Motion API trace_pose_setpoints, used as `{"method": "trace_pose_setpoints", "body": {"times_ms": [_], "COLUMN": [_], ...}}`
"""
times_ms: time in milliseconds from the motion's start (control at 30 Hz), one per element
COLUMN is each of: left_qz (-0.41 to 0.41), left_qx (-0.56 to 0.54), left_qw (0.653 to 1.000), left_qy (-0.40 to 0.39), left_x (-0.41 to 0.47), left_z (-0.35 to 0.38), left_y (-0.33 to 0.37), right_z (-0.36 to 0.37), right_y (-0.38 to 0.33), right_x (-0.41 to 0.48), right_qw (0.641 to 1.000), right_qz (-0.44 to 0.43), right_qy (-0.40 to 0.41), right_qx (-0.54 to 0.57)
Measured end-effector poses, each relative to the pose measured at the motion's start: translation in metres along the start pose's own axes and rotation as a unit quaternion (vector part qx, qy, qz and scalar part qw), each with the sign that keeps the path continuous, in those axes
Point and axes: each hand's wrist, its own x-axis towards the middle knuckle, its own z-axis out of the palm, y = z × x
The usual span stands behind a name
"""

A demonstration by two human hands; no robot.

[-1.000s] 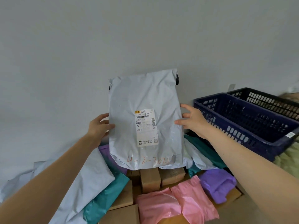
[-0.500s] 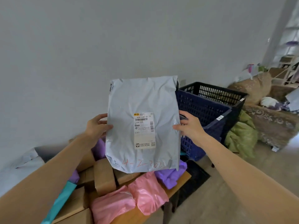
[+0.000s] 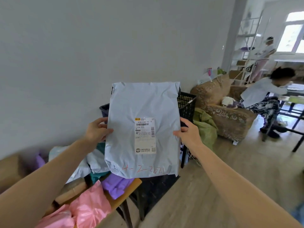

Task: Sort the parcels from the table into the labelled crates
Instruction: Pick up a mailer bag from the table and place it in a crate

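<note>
I hold a flat grey mailer parcel upright in front of me, its white shipping label facing me and "4-2-2021" in red near its bottom edge. My left hand grips its left edge and my right hand grips its right edge. Behind the parcel stand a dark blue crate and a black crate, both mostly hidden by it. Below left, the wooden table carries pink parcels, a purple parcel, teal and grey mailers and cardboard boxes.
A green sack lies beside the black crate. A brown patterned sofa stands further right. A person bends over a dark table at the right; another person stands by white shelves. Wood floor lies open at right front.
The view has swung to the right: the table has slid to the lower left, the crates are now behind the parcel, and the sofa and people have come into sight. Both hands keep their grip.
</note>
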Motion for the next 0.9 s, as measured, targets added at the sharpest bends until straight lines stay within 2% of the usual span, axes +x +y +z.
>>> {"method": "trace_pose_setpoints", "body": {"times_ms": [367, 600, 900], "left_qz": [0.0, -0.003, -0.044], "left_qx": [-0.001, -0.016, -0.049], "left_qw": [0.999, 0.997, 0.996], "left_qy": [-0.04, -0.078, -0.068], "left_x": [0.079, 0.172, 0.3], "left_z": [0.137, 0.22, 0.303], "left_y": [0.007, 0.006, 0.006], "right_z": [-0.11, -0.159, -0.198], "right_y": [0.034, 0.048, 0.053], "right_x": [0.077, 0.179, 0.342], "right_qw": [0.996, 0.993, 0.99], "right_qz": [0.017, 0.023, 0.022], "right_qy": [0.086, 0.111, 0.095], "right_qx": [-0.022, -0.045, -0.1]}}
